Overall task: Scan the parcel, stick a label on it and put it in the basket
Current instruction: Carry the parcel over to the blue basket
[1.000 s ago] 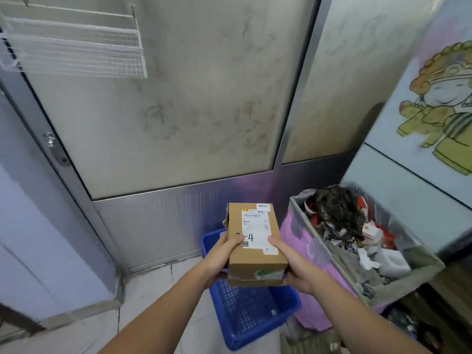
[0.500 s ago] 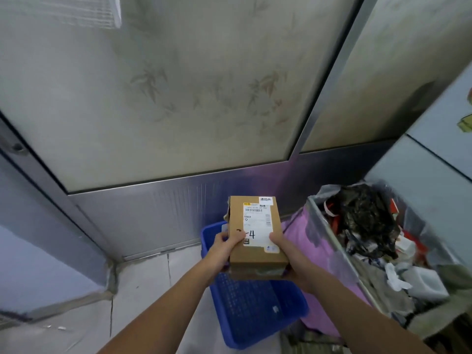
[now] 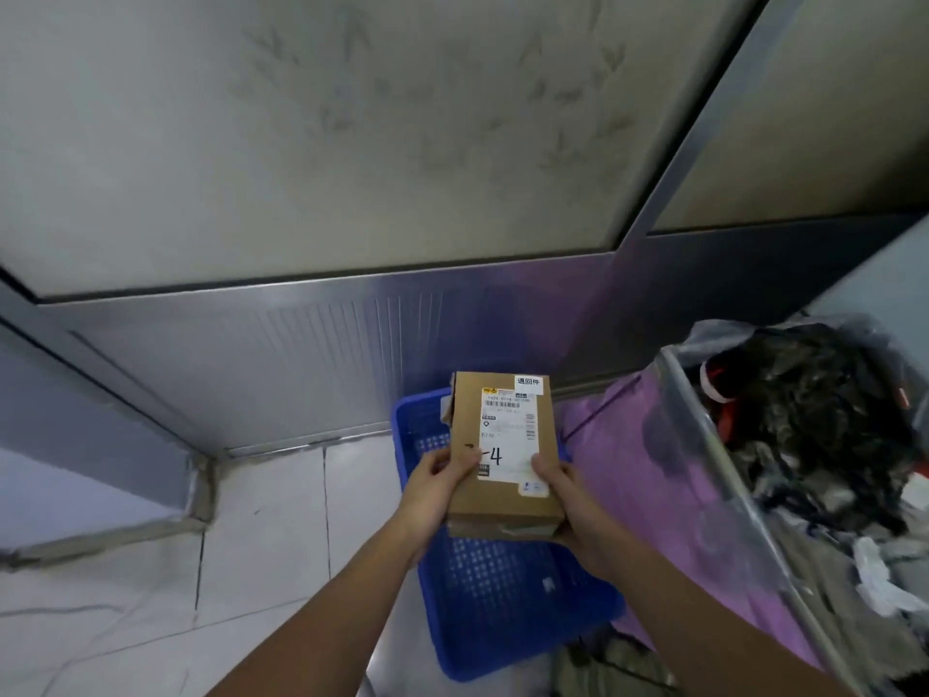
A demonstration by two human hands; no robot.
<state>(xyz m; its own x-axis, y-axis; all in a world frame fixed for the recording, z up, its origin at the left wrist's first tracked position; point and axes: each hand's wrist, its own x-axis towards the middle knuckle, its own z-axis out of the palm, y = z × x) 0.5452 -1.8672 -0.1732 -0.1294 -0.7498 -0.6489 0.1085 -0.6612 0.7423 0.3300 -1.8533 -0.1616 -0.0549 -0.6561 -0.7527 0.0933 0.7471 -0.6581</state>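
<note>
I hold a brown cardboard parcel [image 3: 502, 500] with both hands over a blue plastic basket [image 3: 507, 596] on the floor. A white shipping label [image 3: 507, 430] with a barcode and a handwritten "4" covers its top, and a small white sticker [image 3: 529, 382] sits at its far right corner. My left hand [image 3: 435, 487] grips the parcel's left side, thumb on top. My right hand [image 3: 568, 500] grips the right side, thumb on the label's edge. The basket looks empty apart from a small white scrap.
A large bin [image 3: 814, 470] lined with clear plastic and full of waste stands at the right, its purple side [image 3: 648, 485] touching the basket. A frosted-glass door with a metal lower panel [image 3: 321, 354] rises right behind the basket. White floor tiles [image 3: 261, 545] lie to the left.
The view has tilted down and come closer to the basket and bin. The parcel stays in both hands above the basket, held a little lower.
</note>
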